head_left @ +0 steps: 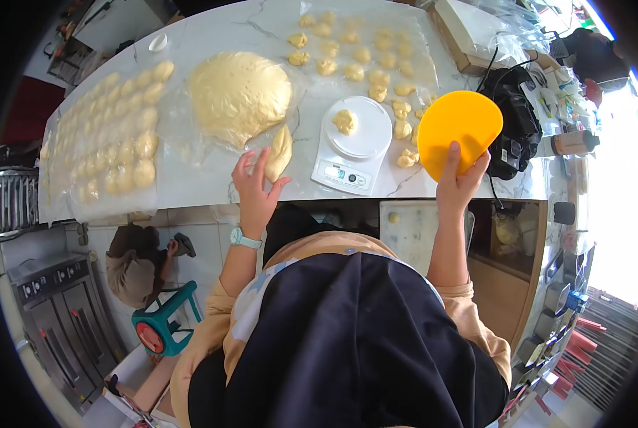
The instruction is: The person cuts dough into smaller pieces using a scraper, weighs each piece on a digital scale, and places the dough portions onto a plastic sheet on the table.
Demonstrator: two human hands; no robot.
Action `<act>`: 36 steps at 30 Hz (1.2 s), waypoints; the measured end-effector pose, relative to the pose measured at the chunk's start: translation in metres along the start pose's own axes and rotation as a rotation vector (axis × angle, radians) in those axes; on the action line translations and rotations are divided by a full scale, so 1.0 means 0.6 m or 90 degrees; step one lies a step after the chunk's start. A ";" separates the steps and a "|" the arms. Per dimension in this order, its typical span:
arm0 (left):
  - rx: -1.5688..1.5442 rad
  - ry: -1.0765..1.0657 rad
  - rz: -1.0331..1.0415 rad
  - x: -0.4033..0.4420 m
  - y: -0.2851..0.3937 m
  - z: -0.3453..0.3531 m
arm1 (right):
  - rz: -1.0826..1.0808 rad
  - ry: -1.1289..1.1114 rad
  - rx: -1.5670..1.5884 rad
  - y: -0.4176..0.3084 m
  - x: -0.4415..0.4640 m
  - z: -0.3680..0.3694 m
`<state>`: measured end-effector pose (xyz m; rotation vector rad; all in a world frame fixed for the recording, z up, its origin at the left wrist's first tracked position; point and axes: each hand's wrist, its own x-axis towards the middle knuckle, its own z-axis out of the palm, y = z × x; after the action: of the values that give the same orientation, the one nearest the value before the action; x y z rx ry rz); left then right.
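Note:
My right hand (461, 178) grips a yellow plastic dough scraper (454, 118), thumb on its face, raised over the right part of the table. Fingers spread, my left hand (257, 191) is at the lower end of a long cut piece of dough (280, 153); whether it touches the dough I cannot tell. Just beyond lies a big mound of dough (240, 96) on plastic sheeting. Between my hands stands a white kitchen scale (344, 175) with a small dough lump (345, 122) on its plate. The digits on its lit display are too small to read surely.
Rows of dough balls (144, 173) lie under plastic at left. Several rough dough lumps (354, 72) are spread at the back and right. A black bag (508, 121) and a box (461, 43) stand at right. Behind-left, a person (134, 267) sits low near a green stool (166, 321).

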<state>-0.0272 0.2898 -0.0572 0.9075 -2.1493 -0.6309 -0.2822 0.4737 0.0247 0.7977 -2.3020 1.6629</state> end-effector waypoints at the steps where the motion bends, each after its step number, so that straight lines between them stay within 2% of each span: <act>1: -0.016 0.013 0.017 0.001 0.005 -0.001 | 0.008 -0.002 0.011 -0.007 0.006 0.001; 3: -0.046 0.043 0.052 0.004 0.011 -0.001 | -0.005 0.004 0.056 -0.015 0.016 0.012; 6: -0.182 -0.101 0.062 0.043 0.003 0.035 | -0.010 0.010 0.107 -0.023 0.021 0.036; 9: -0.222 -0.338 0.105 0.126 0.050 0.061 | -0.028 0.020 0.114 -0.032 0.011 0.050; 13: -0.133 -0.300 0.208 0.182 0.094 0.106 | -0.062 0.063 0.028 -0.022 0.000 0.008; 15: -0.115 -0.293 0.228 0.197 0.099 0.110 | -0.020 0.105 0.063 -0.015 -0.003 -0.034; 19: -0.125 -0.472 0.320 0.213 0.071 0.130 | 0.060 0.205 -0.013 0.016 -0.022 -0.119; 22: -0.248 -0.679 0.096 0.220 0.064 0.134 | 0.100 0.235 -0.057 0.033 -0.039 -0.151; 25: -0.226 -0.372 0.211 0.191 0.100 0.114 | 0.110 0.224 -0.053 0.040 -0.044 -0.144; 28: -0.208 -0.156 0.226 0.178 0.103 0.079 | 0.086 0.166 0.015 0.031 -0.032 -0.108; 29: -0.189 -0.042 0.211 0.164 0.089 0.072 | 0.074 0.136 0.037 0.021 -0.029 -0.091; 32: -0.113 0.042 -0.049 0.080 0.042 0.035 | 0.073 -0.004 0.135 -0.001 -0.028 -0.026; 33: -0.053 0.051 -0.035 0.053 0.034 0.025 | 0.082 -0.072 0.176 -0.022 -0.033 -0.001; 34: 0.006 0.058 -0.022 0.026 0.029 0.015 | -0.007 -0.128 0.103 -0.021 -0.037 0.032; 35: 0.066 0.065 -0.009 0.006 0.022 0.010 | -0.032 -0.253 0.105 -0.032 -0.051 0.052; 36: 0.097 0.068 -0.038 -0.009 0.013 0.009 | 0.001 -0.396 0.126 -0.055 -0.064 0.076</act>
<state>-0.0321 0.2995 -0.0579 1.0659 -2.1029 -0.4420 -0.2259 0.4358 0.0185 1.5423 -2.5181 1.8598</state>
